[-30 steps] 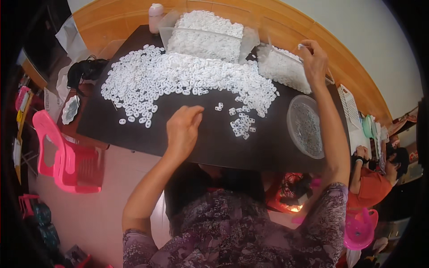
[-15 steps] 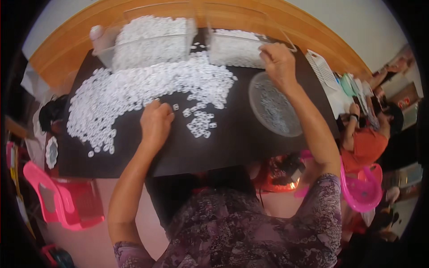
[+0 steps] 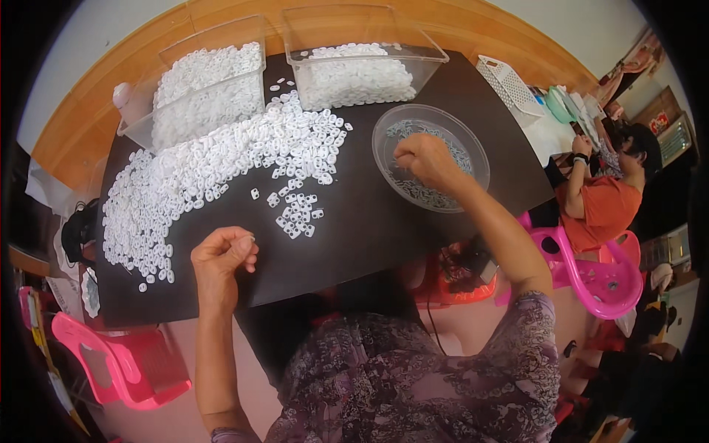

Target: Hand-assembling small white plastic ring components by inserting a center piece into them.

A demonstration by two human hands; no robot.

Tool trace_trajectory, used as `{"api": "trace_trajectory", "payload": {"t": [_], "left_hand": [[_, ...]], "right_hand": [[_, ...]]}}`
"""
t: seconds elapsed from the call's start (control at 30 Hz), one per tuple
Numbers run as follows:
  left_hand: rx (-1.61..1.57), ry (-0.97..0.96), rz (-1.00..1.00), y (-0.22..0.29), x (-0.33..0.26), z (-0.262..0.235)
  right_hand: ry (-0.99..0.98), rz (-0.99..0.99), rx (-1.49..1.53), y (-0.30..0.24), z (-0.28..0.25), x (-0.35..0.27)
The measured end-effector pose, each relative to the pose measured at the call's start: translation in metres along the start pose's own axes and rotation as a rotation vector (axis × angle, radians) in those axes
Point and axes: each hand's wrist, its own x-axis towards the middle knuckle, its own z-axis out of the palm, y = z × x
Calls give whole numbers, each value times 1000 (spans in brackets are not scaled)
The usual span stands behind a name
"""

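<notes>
My left hand (image 3: pixel 220 258) is closed in a pinch near the table's front edge. A tiny pale piece shows at its fingertips, too small to tell its kind. My right hand (image 3: pixel 430 160) is over a round clear tub (image 3: pixel 380 151) of small grey metal-looking parts (image 3: pixel 422 193), its fingers closed and curled down; what they hold, if anything, is hidden. A broad curved heap of small white oval plastic pieces with holes (image 3: pixel 214 151) covers the table's left and middle. Between my hands lies a smaller cluster of similar white pieces (image 3: pixel 299 215), with one loose piece (image 3: pixel 255 194) beside it.
Two clear bins (image 3: pixel 210 88) (image 3: pixel 425 70) of white pieces stand at the back of the dark table (image 3: pixel 354 244). A white perforated basket (image 3: pixel 509 88) stands at right. Another person in orange (image 3: pixel 602 207) sits there, near a pink seat (image 3: pixel 602 288). A pink chair (image 3: pixel 140 362) stands at left.
My right hand has moved from the right-hand bin's edge to over the round tub. My left hand has drawn back toward the table's front edge. The whole view has shifted.
</notes>
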Motion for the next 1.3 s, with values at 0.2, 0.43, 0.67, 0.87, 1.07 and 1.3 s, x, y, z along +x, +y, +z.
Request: {"api": "trace_trajectory", "payload": {"t": [0.2,0.43,0.67,0.87,1.07,1.3], "left_hand": [[-254,-19,-48,-4,-9,10],[-217,-17,-36,-16,-17,14],[-213,-12,-102,-16,-29,20],[-267,-33,-101,-19,-34,17],[-341,-17,-88,-22,-35,17],[-447,14,-95,-22,-37,18]], "right_hand": [[-53,-80,-31,6,20,1],[140,-133,-79,11,15,2],[203,-124,-113,7,21,3],[124,-101,-124,17,26,14],[87,-198,-338,14,33,19],[136,-195,-236,9,26,12]]}}
